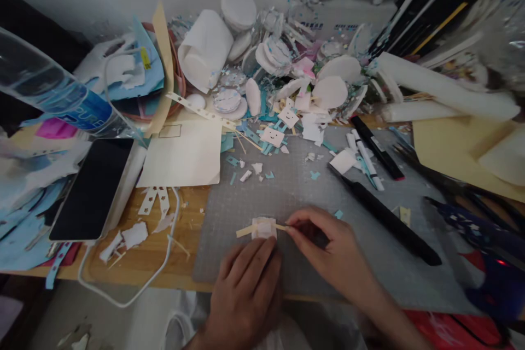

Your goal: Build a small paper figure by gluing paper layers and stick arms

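Note:
My left hand [252, 279] lies at the front of the grey cutting mat [229, 197], its fingers close together. Its fingertips hold down a small whitish paper square [264, 225]. A narrow cream paper strip [245, 231] sticks out from the square's left side. My right hand [322, 246] pinches the tip of a thin cream strip [280, 227] at the square's right side, between thumb and index finger. Whether both strips are one piece under the square, I cannot tell. Farther back lie small paper figures [273, 136] with drawn smiling faces and blue limbs.
A black craft knife [385, 216] lies right of my right hand, with a black marker [377, 147] behind it. A phone [94, 188], a white cable [168, 251] and a water bottle [61, 93] are at left. Paper scraps [256, 168] and white discs [330, 92] crowd the back.

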{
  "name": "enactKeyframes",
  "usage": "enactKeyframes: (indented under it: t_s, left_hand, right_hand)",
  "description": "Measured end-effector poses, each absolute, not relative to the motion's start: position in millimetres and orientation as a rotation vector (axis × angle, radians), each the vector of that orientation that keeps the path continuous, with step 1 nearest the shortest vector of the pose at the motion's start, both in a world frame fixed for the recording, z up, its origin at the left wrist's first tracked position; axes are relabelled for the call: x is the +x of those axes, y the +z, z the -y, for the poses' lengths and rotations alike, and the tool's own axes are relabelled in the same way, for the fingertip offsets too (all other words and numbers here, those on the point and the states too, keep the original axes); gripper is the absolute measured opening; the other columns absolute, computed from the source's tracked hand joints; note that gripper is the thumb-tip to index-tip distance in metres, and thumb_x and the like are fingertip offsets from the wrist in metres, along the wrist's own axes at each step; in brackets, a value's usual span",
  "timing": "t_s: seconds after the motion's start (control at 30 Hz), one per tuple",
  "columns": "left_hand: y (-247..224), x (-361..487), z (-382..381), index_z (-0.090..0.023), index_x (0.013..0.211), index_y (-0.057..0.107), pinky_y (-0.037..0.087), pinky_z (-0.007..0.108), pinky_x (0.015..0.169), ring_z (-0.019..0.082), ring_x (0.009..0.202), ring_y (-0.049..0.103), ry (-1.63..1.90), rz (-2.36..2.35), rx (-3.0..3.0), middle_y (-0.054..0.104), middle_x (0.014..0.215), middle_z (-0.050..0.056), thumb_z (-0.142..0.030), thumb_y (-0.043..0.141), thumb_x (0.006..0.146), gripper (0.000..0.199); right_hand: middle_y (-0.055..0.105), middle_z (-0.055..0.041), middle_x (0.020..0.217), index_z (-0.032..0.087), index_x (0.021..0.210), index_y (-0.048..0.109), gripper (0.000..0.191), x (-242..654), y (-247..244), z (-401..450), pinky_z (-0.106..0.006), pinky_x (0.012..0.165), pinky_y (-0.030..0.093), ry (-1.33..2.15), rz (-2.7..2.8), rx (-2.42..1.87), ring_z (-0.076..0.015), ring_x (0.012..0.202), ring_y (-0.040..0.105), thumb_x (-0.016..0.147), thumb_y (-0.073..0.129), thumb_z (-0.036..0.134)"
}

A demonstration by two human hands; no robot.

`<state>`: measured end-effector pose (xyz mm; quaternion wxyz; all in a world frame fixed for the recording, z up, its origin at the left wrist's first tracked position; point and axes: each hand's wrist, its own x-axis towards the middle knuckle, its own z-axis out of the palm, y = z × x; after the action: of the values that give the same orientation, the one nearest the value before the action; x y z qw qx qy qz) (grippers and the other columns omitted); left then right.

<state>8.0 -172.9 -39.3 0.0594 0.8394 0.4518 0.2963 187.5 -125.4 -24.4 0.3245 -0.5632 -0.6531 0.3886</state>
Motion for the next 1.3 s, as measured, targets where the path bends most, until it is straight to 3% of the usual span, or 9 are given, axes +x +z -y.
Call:
enactKeyframes:
  t_s: [0.3, 0.43, 0.7, 0.87, 1.07, 1.23, 1.3]
  left_hand:
    - [-38, 5, 172, -0.016, 0.11, 0.067, 0.045, 0.034, 0.093, 0.021, 0.105, 0.066, 0.882, -1.346, 2.512, 0.075, 0.113, 0.007, -0.007, 0.052, 0.086, 0.029]
    - [-38, 4, 172, -0.015, 0.11, 0.067, 0.046, 0.035, 0.092, 0.021, 0.105, 0.066, 0.926, -1.322, 2.471, 0.075, 0.112, 0.008, -0.007, 0.053, 0.087, 0.028]
    - [-26, -14, 171, -0.014, 0.118, 0.061, 0.049, 0.035, 0.092, 0.022, 0.11, 0.058, 1.011, -1.247, 2.335, 0.068, 0.115, 0.011, -0.001, 0.055, 0.088, 0.033]
    - [-18, -24, 149, -0.019, 0.118, 0.06, 0.048, 0.042, 0.093, 0.025, 0.106, 0.059, 0.877, -1.445, 2.36, 0.065, 0.116, 0.01, -0.013, 0.061, 0.088, 0.03]
    - [-24, -28, 134, -0.021, 0.125, 0.06, 0.045, 0.053, 0.097, 0.031, 0.113, 0.054, 0.606, -1.532, 2.384, 0.061, 0.125, 0.011, -0.031, 0.07, 0.084, 0.044]
    - [-25, -27, 130, -0.024, 0.108, 0.067, 0.045, 0.05, 0.094, 0.03, 0.111, 0.053, 0.614, -1.482, 2.379, 0.064, 0.119, 0.008, -0.028, 0.069, 0.085, 0.023]
    - [-25, -26, 129, -0.023, 0.102, 0.067, 0.046, 0.048, 0.093, 0.028, 0.109, 0.054, 0.636, -1.455, 2.347, 0.065, 0.115, 0.007, -0.025, 0.07, 0.085, 0.018]
  right_hand:
    - [0.069, 0.0002, 0.077, 0.024, 0.083, 0.068, 0.007, 197, -20, 123, -0.025, 0.061, 0.052, 0.904, 1.584, -1.537, -0.0158, 0.069, 0.064, 0.087, 0.062, 0.026]
    - [0.072, -0.0011, 0.083, 0.025, 0.084, 0.071, 0.009, 217, -15, 120, -0.029, 0.068, 0.057, 0.747, 1.47, -1.657, -0.0191, 0.076, 0.068, 0.086, 0.065, 0.031]
    - [0.074, -0.0004, 0.083, 0.026, 0.085, 0.073, 0.011, 237, -11, 130, -0.03, 0.071, 0.058, 0.637, 1.458, -1.714, -0.0196, 0.075, 0.07, 0.084, 0.066, 0.035]
    - [0.074, -0.0004, 0.08, 0.026, 0.082, 0.073, 0.009, 235, -10, 141, -0.029, 0.066, 0.058, 0.718, 1.457, -1.656, -0.0192, 0.072, 0.069, 0.081, 0.069, 0.034]
    - [0.073, -0.0016, 0.079, 0.023, 0.081, 0.072, 0.011, 229, -16, 141, -0.03, 0.067, 0.06, 0.763, 1.486, -1.573, -0.0196, 0.072, 0.069, 0.082, 0.068, 0.034]
    - [0.072, -0.0023, 0.08, 0.022, 0.085, 0.07, 0.011, 224, -24, 138, -0.027, 0.061, 0.056, 0.769, 1.609, -1.512, -0.0179, 0.071, 0.068, 0.088, 0.063, 0.029]
    - [0.071, -0.0039, 0.086, 0.022, 0.087, 0.07, 0.01, 221, -26, 136, -0.03, 0.068, 0.056, 0.68, 1.675, -1.502, -0.0192, 0.078, 0.067, 0.089, 0.061, 0.028]
